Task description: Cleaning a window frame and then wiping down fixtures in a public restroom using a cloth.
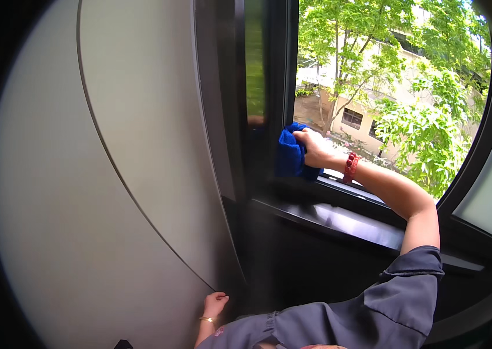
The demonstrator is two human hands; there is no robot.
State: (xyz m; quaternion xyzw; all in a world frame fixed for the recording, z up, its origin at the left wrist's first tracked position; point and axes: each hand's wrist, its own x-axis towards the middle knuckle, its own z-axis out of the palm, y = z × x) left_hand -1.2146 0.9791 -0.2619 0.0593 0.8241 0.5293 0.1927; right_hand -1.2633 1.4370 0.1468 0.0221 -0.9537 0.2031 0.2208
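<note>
My right hand (317,147) grips a bunched blue cloth (291,152), which lies against the lower left corner of a dark window frame (288,78). A red beaded bracelet is on that wrist, and the arm reaches across the window opening. Low in the picture, my left hand (216,302) is closed beside the pale wall panel (154,144), with a gold-coloured bracelet on its wrist. No object shows in it; its fingertips are small in view.
A shiny dark sill ledge (359,227) runs below the window. Trees (429,131) and a building (359,100) stand outside. A frosted pane (490,187) is at the right. A thin dark seam curves down the wall panels.
</note>
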